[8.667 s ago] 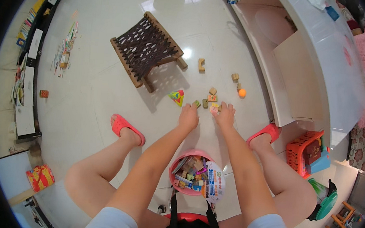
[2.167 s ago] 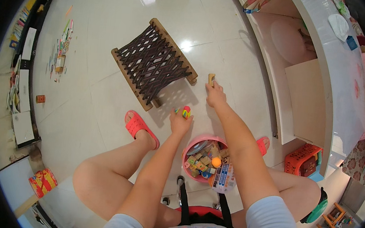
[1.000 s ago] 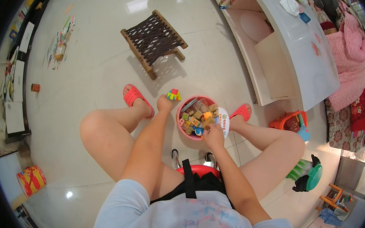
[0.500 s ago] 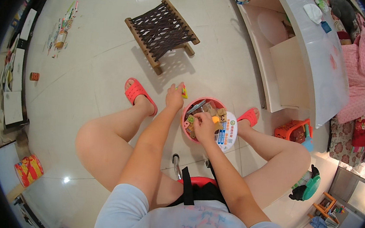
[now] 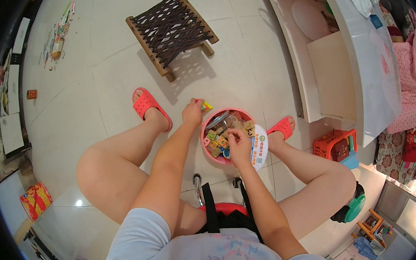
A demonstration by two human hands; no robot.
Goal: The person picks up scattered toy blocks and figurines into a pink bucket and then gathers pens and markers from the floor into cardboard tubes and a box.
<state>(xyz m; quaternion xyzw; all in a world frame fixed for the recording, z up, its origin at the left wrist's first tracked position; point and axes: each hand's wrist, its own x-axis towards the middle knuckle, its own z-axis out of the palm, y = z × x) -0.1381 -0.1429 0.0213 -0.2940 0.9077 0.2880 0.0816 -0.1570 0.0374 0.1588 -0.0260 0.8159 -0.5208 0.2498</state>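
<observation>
A pink round bucket [image 5: 204,149] stands on the floor between my feet, filled with several small wooden blocks [image 5: 221,140] and a clear plastic piece [image 5: 231,120]. My left hand [image 5: 193,111] is closed at the bucket's left side, beyond its rim. It grips a small yellow, green and red piece [image 5: 207,107] whose kind is unclear. Over the right part of the bucket, my right hand [image 5: 238,146] has its fingers pinched together. Whatever lies between those fingertips is too small to make out. A white lid [image 5: 260,149] with printing leans or lies against the bucket's right side.
Beyond my feet stands a low wooden stool [image 5: 172,33] with a woven dark seat. Pens and sticks [image 5: 58,42] lie scattered at the far left. A white cabinet [image 5: 332,66] and an orange basket [image 5: 333,145] are on the right.
My right hand has shifted slightly, and the orange-yellow thing beside it no longer shows. My left hand has drawn a little nearer with its piece. The whole view has shifted slightly.
</observation>
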